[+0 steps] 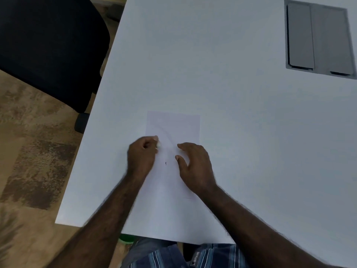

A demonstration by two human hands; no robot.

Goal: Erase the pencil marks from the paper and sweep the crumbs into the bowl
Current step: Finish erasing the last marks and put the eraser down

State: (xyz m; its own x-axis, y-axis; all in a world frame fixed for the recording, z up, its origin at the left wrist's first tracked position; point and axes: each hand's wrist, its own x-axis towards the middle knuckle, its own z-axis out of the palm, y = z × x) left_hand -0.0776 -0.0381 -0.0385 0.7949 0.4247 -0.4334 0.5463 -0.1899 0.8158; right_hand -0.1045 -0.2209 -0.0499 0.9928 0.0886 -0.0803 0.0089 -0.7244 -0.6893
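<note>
Paper [172,128] gets pinned flat by the open right hand [195,167] at 3 o'clock so the left hand [142,155], pinching an eraser [158,145], can rub.

Paper [173,128] on table [241,113]; chair [48,45] left.

White paper [173,124] on table [231,93], left hand [142,154] pinching eraser [158,144], right hand [195,167] pressing paper

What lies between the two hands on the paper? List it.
In the head view, bare paper lies between the left hand and the right hand, with one small dark pencil mark and a faint curved line.
</note>
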